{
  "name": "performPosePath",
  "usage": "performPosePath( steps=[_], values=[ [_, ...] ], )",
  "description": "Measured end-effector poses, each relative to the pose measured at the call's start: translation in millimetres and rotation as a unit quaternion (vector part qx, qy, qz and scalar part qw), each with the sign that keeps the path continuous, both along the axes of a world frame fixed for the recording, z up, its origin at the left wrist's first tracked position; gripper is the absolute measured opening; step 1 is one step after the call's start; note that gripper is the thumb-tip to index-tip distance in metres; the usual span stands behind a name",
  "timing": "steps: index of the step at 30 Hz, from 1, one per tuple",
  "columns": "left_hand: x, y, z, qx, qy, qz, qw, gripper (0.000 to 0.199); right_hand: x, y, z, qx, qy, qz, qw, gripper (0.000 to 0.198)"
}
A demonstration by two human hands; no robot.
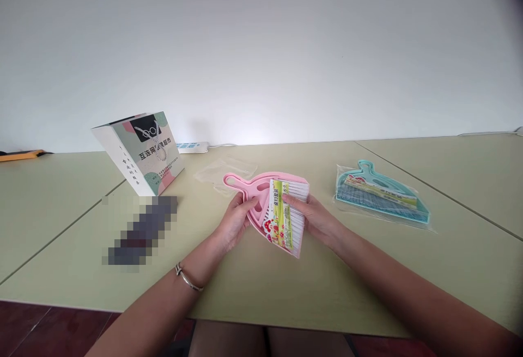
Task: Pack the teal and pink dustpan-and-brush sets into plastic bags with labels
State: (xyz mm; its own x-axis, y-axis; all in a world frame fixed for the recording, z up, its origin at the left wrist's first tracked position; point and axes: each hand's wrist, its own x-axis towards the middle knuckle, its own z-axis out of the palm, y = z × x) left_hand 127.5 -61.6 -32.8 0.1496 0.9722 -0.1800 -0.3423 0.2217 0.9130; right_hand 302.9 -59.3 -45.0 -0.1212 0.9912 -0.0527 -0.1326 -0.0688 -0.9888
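Over the table I hold a pink dustpan and brush set (261,182) between both hands, its looped handle pointing to the upper left. White bristles (300,204) fill its right side, and a green and yellow paper label (280,215) with a mushroom picture wraps across them. My left hand (237,221) grips the pink plastic near the handle, thumb on top. At the bristle end, my right hand (318,218) is closed on the set's right edge, its thumb pressing the label. The undersides and most fingers are hidden behind the set.
A teal dustpan and brush set (379,193) lies in clear plastic at the right. Behind the pink set is a crumpled clear plastic bag (224,171). At the left stands a paper gift bag (143,152); a pixelated dark object (143,231) lies before it. A power strip (192,147) sits by the wall.
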Motion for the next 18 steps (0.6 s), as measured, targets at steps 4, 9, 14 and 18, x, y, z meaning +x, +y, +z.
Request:
performPosePath(
  steps=[4, 9, 14, 18],
  values=[
    [-9, 8, 2.2, 0.07, 0.083, -0.097, 0.989, 0.039, 0, -2, 5, -0.13, 0.113, -0.043, 0.984, 0.025],
    [-31, 31, -4.9, 0.21, 0.544, 0.003, 0.813, 0.059, 7, 7, 9, -0.13, 0.184, -0.165, 0.96, 0.013],
    [-49, 35, -1.5, 0.202, 0.7, -0.104, 0.677, 0.056, 29, 20, 12, -0.086, 0.232, -0.282, 0.927, 0.013],
    [-59, 31, 15.1, 0.202, 0.723, -0.043, 0.66, 0.064, 48, 27, 13, -0.054, 0.251, -0.313, 0.914, 0.015]
  ],
)
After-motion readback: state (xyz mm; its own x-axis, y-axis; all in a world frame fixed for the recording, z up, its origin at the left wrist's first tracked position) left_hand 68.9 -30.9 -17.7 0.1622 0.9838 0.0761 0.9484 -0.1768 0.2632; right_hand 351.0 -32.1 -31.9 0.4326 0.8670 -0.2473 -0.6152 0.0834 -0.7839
